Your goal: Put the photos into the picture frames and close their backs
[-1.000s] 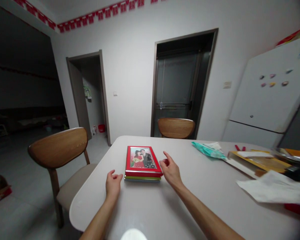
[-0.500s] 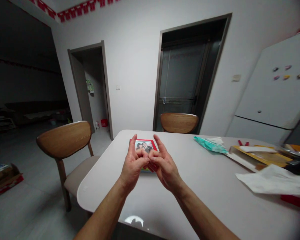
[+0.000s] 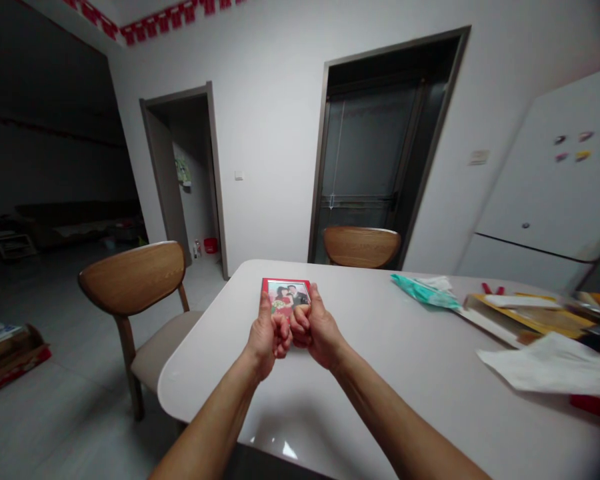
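Observation:
A red photo frame [image 3: 286, 290] lies flat on the white table [image 3: 405, 360], on top of thin green and yellow items that my hands mostly hide. My left hand [image 3: 267, 335] and my right hand [image 3: 314, 330] hover side by side just in front of the frame. Both are curled into fists with knuckles touching and thumbs pointing up. Nothing shows inside either fist. The hands cover the near half of the frame.
A wooden chair [image 3: 135, 277] stands at the table's left and another [image 3: 361, 245] at its far side. On the right lie a teal packet [image 3: 420, 291], a yellow flat board [image 3: 525, 315] and white paper [image 3: 555, 363]. A white fridge [image 3: 555, 193] stands behind.
My hands left the table on either side of the frame, rose and met in front of it. Their fingers then curled from a loose clasp into two fists with thumbs up.

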Demonstrator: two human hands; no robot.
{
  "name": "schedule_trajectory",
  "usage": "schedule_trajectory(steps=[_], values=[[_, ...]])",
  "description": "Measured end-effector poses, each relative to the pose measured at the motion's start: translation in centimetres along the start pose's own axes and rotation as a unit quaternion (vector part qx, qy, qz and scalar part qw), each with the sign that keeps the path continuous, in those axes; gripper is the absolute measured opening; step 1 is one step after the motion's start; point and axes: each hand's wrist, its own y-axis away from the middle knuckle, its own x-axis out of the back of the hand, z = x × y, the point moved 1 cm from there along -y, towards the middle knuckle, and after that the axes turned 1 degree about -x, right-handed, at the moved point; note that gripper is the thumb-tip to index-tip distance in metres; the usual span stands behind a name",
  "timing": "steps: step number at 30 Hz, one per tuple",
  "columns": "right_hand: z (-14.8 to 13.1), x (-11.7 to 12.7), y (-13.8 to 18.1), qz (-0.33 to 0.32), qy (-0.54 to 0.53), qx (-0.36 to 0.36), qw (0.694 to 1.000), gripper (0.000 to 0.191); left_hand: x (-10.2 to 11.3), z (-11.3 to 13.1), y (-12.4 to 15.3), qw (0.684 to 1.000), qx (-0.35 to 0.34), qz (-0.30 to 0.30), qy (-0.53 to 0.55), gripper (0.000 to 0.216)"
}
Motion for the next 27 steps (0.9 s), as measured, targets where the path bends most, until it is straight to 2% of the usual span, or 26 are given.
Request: schedule_trajectory(steps=[2,3,4,6,7,8,9,12,16,18,19,20,22,23,24,25,27], values=[[0.4,0.2,-0.6,0.026,0.086,0.035,0.995,0.057,0.1,-0.2,-0.2,1.000,0.002,0.011,-0.005,0.066],[0.7,0.6,-0.9,0.056,0.172,0.064,0.981,0.056,0.4,-0.5,-0.3,1.000,0.005,0.022,-0.007,0.066],[1.0,1.2,-1.4,0.090,0.279,0.098,0.951,0.054,0.9,-0.9,-0.5,0.999,0.009,0.036,-0.009,0.065],[1.5,2.6,-2.3,0.146,0.479,0.157,0.851,0.044,2.0,-2.1,-0.8,0.997,0.019,0.071,-0.011,0.060],[1.8,3.4,-2.7,0.158,0.547,0.174,0.803,0.034,2.6,-2.8,-0.9,0.996,0.024,0.089,-0.010,0.057],[2.1,4.1,-3.1,0.159,0.592,0.181,0.769,0.022,3.2,-3.6,-1.0,0.994,0.030,0.106,-0.008,0.053],[2.3,4.7,-3.3,0.154,0.615,0.183,0.751,0.016,3.7,-4.4,-1.1,0.992,0.035,0.119,-0.005,0.049],[3.2,5.7,-3.2,0.126,0.659,0.180,0.719,0.023,4.7,-6.5,-1.3,0.988,0.035,0.147,0.005,0.039],[4.3,4.3,-0.5,0.062,0.697,0.176,0.693,0.018,4.3,-7.5,-0.8,0.987,-0.033,0.156,0.019,0.036],[4.2,3.5,1.5,0.023,0.679,0.179,0.711,0.020,3.6,-7.2,0.1,0.984,-0.086,0.156,0.018,0.038],[3.9,3.2,2.4,0.018,0.647,0.182,0.740,0.024,3.1,-7.0,0.8,0.982,-0.104,0.156,0.017,0.038],[3.4,3.1,3.3,0.026,0.600,0.184,0.778,0.032,2.6,-6.8,1.7,0.980,-0.119,0.158,0.008,0.036],[1.9,3.4,4.8,0.090,0.465,0.172,0.864,0.047,1.5,-6.3,3.7,0.974,-0.148,0.162,-0.051,0.029],[1.1,3.7,5.5,0.131,0.388,0.156,0.899,0.052,1.0,-6.0,4.8,0.961,-0.182,0.164,-0.125,0.025],[0.4,4.1,6.2,0.169,0.309,0.137,0.926,0.054,0.4,-5.7,5.8,0.940,-0.225,0.151,-0.207,0.023],[-0.2,4.5,6.9,0.197,0.232,0.118,0.945,0.055,-0.3,-5.5,6.8,0.910,-0.284,0.114,-0.280,0.027],[-1.0,5.3,8.5,0.221,0.110,0.083,0.966,0.057,-1.4,-5.5,8.4,0.812,-0.429,0.025,-0.394,0.035]])
